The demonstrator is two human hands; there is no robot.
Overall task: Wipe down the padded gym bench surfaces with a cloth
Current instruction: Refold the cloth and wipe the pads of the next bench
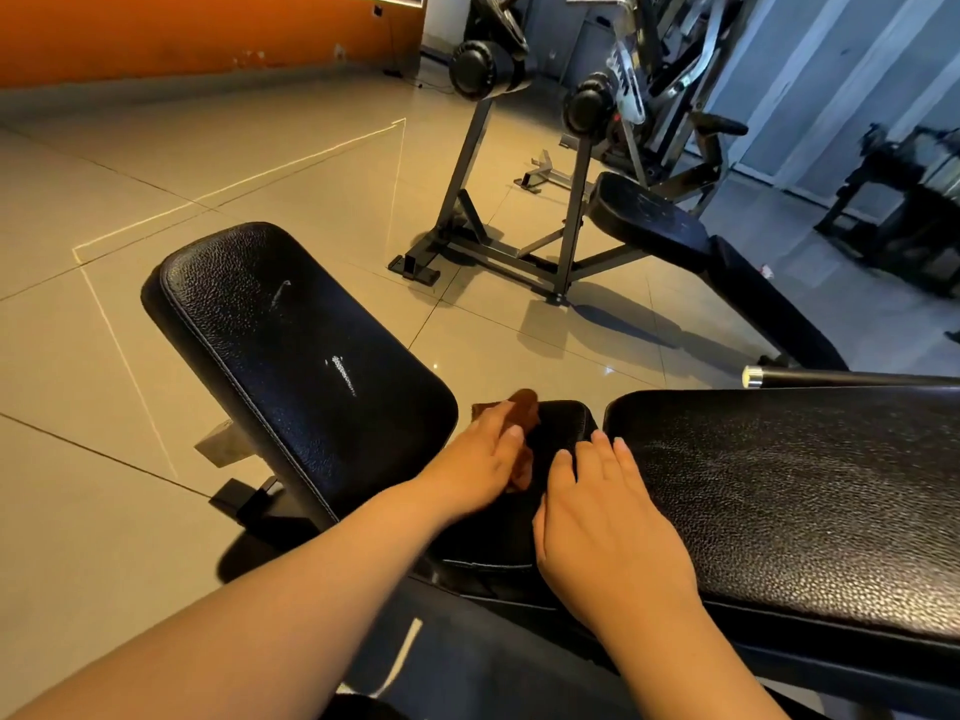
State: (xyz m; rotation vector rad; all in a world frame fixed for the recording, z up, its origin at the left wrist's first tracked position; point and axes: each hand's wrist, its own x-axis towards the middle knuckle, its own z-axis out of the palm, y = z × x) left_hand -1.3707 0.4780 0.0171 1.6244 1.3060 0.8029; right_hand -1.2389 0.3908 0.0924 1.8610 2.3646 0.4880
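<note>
Here — left hand (pixel 478 454) flat on brown cloth (pixel 522 407), pressing it to small black pad (pixel 563 423) | right hand (pixel 597 522) flat beside it, fingers straight, holding nothing | tiled floor (pixel 104 174), orange wall (pixel 156 28)

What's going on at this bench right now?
A person is wiping down a gym bench. The left hand presses a brown cloth onto the small middle pad, which sits between the large left pad and the long right pad. The right hand lies flat on that same small pad beside the cloth, fingers straight, holding nothing.
</note>
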